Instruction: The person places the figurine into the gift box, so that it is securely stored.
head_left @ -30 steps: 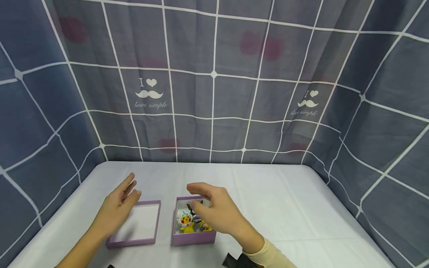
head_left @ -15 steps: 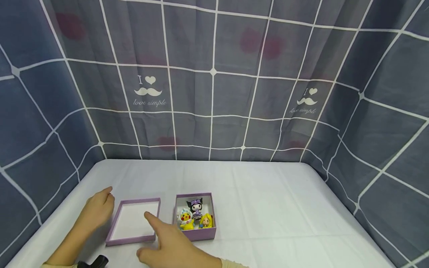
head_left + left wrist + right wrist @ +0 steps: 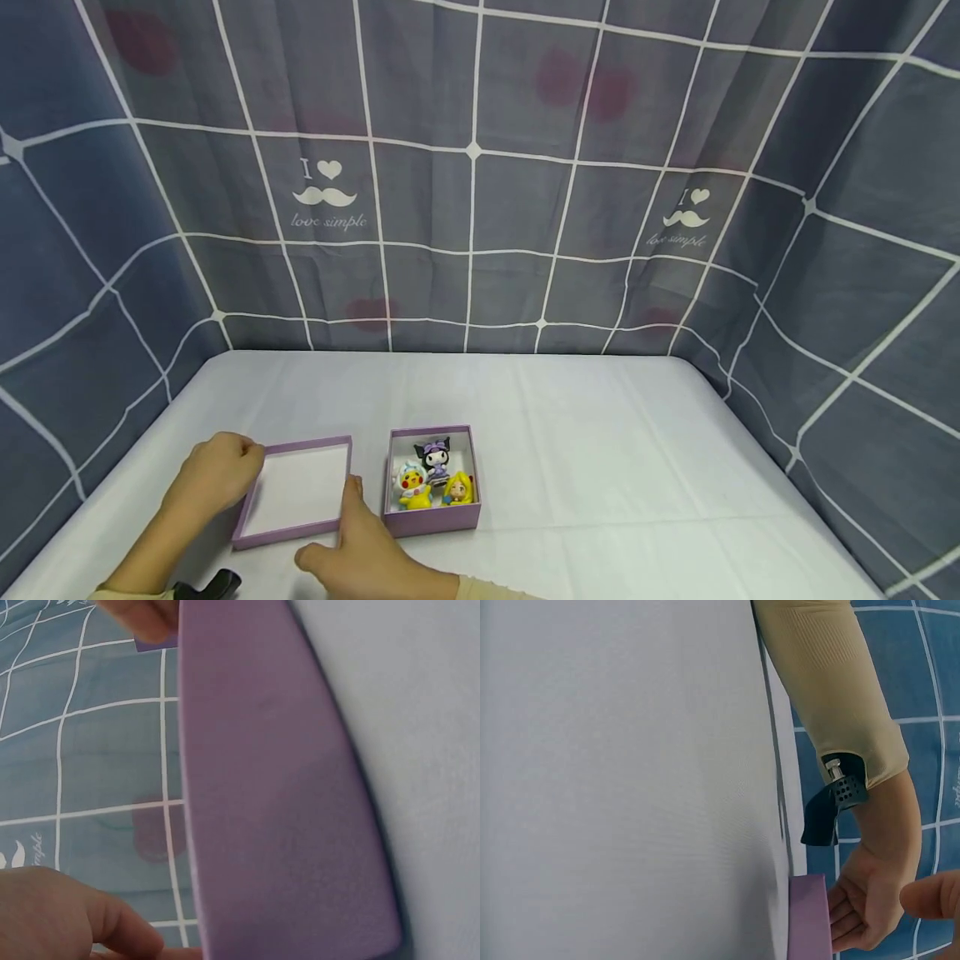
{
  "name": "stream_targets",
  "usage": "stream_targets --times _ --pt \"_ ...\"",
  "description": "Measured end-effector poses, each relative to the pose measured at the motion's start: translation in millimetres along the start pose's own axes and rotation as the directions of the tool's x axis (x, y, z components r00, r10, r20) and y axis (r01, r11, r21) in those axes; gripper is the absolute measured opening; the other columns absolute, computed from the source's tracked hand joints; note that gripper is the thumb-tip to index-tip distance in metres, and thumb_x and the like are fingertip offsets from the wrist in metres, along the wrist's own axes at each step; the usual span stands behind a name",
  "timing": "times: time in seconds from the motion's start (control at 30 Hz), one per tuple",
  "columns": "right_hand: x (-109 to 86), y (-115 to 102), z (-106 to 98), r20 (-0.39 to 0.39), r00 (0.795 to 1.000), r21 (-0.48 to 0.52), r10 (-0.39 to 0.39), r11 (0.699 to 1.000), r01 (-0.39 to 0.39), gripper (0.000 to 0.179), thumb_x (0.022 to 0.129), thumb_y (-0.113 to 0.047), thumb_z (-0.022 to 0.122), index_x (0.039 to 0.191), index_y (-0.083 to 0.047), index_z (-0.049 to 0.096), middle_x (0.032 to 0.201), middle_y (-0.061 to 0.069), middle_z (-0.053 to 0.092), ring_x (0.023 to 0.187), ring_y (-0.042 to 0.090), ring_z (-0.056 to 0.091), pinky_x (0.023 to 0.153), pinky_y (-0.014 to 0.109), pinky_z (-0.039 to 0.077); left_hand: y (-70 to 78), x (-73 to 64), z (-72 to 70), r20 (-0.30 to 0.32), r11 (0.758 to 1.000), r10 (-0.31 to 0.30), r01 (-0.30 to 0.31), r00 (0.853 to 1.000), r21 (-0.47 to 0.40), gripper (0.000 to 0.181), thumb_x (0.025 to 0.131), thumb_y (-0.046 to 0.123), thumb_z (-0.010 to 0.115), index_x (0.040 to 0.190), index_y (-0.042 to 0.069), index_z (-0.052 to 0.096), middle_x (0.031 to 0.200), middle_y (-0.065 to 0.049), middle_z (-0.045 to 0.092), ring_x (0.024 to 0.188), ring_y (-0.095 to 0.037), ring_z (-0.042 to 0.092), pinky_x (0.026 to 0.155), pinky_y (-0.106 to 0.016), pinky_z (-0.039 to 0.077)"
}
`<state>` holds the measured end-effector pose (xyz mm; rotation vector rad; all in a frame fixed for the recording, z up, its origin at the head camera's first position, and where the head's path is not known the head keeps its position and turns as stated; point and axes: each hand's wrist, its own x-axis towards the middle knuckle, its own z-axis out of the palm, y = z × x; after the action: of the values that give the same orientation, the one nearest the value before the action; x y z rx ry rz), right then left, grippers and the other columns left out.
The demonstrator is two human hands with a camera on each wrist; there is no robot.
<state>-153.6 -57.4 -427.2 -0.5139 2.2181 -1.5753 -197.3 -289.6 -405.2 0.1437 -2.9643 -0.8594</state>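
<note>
A shallow purple box lid [image 3: 300, 487] lies with its white inside up on the table. My left hand [image 3: 213, 475] grips its left edge near the far corner, fingers curled; the fingertips are partly hidden. My right hand [image 3: 367, 542] is at the lid's near right side, index finger extended along the right edge, thumb apart from it. The lid's purple side fills the left wrist view, with left-hand fingers [image 3: 127, 926] at its end. Right of the lid stands an open purple box [image 3: 433, 522] with a black-hooded figurine [image 3: 433, 457], a Pikachu figurine [image 3: 415, 487] and a yellow-haired figurine [image 3: 458, 489].
A white cloth covers the table [image 3: 637, 467]. Dark grey-blue checked curtains [image 3: 510, 200] enclose it at the back and both sides. A black wrist mount [image 3: 210, 585] sits at the left forearm.
My right hand has left the figurine box and moved left and nearer to the lid's right edge. My left hand has dropped from above the lid to its left edge. The head view tilts slightly up.
</note>
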Motion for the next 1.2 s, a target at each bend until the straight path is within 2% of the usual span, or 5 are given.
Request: stream_targets --times 0.27,0.6,0.73,1.0,1.2 --pt "2.8 -6.4 -0.6 -0.019 1.0 0.067 -0.024 0.997 0.025 0.083 0.077 -0.021 0.071 0.148 -0.003 0.033 0.129 0.002 0.057 0.109 0.004 0.052 0.096 0.02 0.044 -5.0 -2.0 -11.3 -0.097 0.998 0.059 -0.056 0.993 0.04 0.032 0.095 0.015 0.043 0.07 0.007 0.063 0.059 -0.003 0.054 0.053 -0.017 0.047 0.042 -0.03 0.037" --pt "-0.8 -26.8 -14.0 -0.01 0.959 0.351 -0.285 0.897 0.27 0.077 0.084 -0.004 0.058 0.152 -0.007 0.024 0.15 -0.006 0.038 0.135 0.006 0.035 0.107 0.016 0.033 13.0 -12.1 -30.5 -0.35 0.973 0.091 -0.159 0.932 -0.17 0.037 0.099 0.025 0.057 0.116 -0.006 0.068 0.094 -0.02 0.071 0.064 -0.003 0.065 0.05 -0.019 0.055" --pt "-2.6 -35.7 -25.5 -0.104 0.953 0.415 -0.284 0.859 0.301 0.072 0.09 -0.001 0.053 0.154 -0.003 0.019 0.155 0.004 0.032 0.139 0.013 0.031 0.111 0.024 0.032 26.9 -13.5 -27.1 -0.471 0.932 0.082 -0.234 0.879 -0.275 0.032 0.098 0.02 0.061 0.121 -0.001 0.068 0.098 -0.015 0.072 0.066 0.003 0.064 0.055 -0.016 0.055" --pt "-4.2 -42.5 -59.4 -0.286 0.957 0.496 -0.054 0.846 0.196 0.052 0.101 -0.022 0.044 0.149 -0.003 0.036 0.157 0.009 0.029 0.145 0.027 0.021 0.119 0.047 0.018 65.4 -21.6 -4.9 -0.67 0.823 0.044 -0.407 0.741 -0.396 0.027 0.089 0.004 0.07 0.115 0.01 0.074 0.094 0.015 0.07 0.067 -0.001 0.066 0.057 -0.01 0.052" --pt "-5.0 -36.4 -79.9 -0.347 0.932 0.539 -0.103 0.791 0.288 0.048 0.104 -0.021 0.038 0.144 0.005 0.039 0.153 0.019 0.032 0.143 0.033 0.024 0.116 0.046 0.022 79.8 -24.8 12.8 -0.713 0.751 0.065 -0.505 0.699 -0.426 0.031 0.085 -0.004 0.072 0.114 0.005 0.073 0.101 0.008 0.073 0.069 -0.002 0.069 0.051 -0.012 0.051"
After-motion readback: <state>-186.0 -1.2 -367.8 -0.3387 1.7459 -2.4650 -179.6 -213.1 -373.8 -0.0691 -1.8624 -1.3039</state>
